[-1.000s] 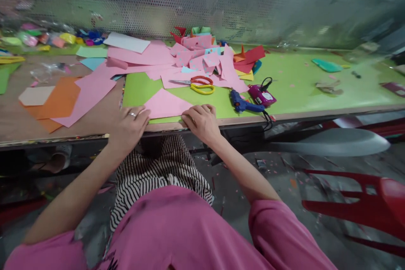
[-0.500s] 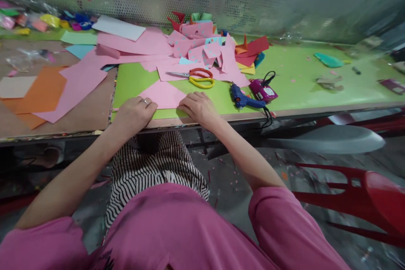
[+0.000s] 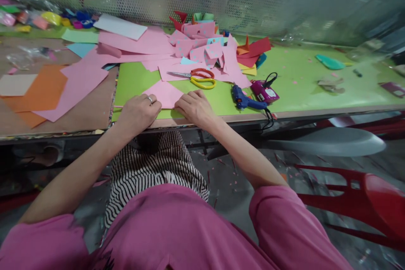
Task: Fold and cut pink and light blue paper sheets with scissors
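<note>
A pink paper triangle lies on a green sheet near the table's front edge. My left hand, with a ring on one finger, rests curled on the triangle's lower left corner and presses it down. On the lower right part of the same triangle sits my right hand, knuckles up and fingers bent onto the paper. The two hands are a short gap apart. Their fingertips are mostly hidden under the knuckles.
Red and yellow scissors lie just behind the triangle. To the right are a blue glue gun and a purple device with a black cord. Pink, orange and red paper sheets cover the back and left. A red chair stands at my right.
Both hands have slid inward along the triangle's near edge, so the gap between them is smaller. The paper has stayed flat on the green sheet.
</note>
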{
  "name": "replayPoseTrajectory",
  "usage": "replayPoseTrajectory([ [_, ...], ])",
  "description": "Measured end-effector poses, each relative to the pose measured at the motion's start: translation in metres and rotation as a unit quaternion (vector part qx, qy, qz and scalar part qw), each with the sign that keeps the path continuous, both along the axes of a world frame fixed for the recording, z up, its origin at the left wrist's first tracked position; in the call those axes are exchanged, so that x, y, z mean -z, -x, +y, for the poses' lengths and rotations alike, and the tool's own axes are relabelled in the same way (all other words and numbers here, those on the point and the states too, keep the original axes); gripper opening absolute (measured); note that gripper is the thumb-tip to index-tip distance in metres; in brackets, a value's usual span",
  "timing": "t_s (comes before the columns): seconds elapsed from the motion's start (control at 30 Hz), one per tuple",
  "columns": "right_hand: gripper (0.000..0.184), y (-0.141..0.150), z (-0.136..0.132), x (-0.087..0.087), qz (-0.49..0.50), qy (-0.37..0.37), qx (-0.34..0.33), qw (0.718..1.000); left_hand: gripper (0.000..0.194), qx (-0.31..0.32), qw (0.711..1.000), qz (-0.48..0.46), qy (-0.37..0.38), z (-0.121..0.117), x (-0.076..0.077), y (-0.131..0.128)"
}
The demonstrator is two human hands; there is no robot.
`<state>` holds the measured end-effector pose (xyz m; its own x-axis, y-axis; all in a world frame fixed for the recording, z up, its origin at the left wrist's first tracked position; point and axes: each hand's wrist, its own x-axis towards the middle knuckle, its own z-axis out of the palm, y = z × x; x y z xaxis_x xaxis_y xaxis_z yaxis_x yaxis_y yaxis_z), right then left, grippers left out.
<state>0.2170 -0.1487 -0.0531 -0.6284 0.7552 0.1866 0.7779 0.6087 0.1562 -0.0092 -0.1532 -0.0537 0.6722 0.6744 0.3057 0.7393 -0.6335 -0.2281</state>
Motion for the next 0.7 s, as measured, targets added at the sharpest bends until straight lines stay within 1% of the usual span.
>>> replayPoseTrajectory([
  [0.13, 0.036, 0.006, 0.002, 0.001, -0.008, 0.008, 0.023, 1.000, 0.032, -0.042, 0.996, -0.052, 0.066, 0.000, 0.000, 0.000],
  [0.23, 0.036, 0.008, 0.004, 0.001, -0.005, 0.019, 0.040, 0.999, 0.028, -0.085, 0.983, -0.095, 0.130, 0.000, -0.003, -0.001],
  [0.3, 0.036, 0.009, 0.005, 0.000, -0.005, 0.030, 0.049, 0.998, 0.027, -0.102, 0.973, -0.113, 0.172, 0.001, -0.007, -0.002],
  [0.37, 0.037, 0.009, 0.006, -0.002, -0.008, 0.039, 0.057, 0.998, 0.027, -0.115, 0.966, -0.122, 0.198, 0.001, -0.010, -0.002],
  [0.53, 0.036, 0.012, 0.011, -0.008, -0.019, 0.067, 0.083, 0.994, 0.030, -0.144, 0.961, -0.119, 0.203, 0.006, -0.014, -0.001],
  [0.7, 0.035, 0.014, 0.013, -0.016, -0.020, 0.107, 0.111, 0.988, 0.031, -0.163, 0.958, -0.121, 0.204, 0.013, -0.014, 0.005],
])
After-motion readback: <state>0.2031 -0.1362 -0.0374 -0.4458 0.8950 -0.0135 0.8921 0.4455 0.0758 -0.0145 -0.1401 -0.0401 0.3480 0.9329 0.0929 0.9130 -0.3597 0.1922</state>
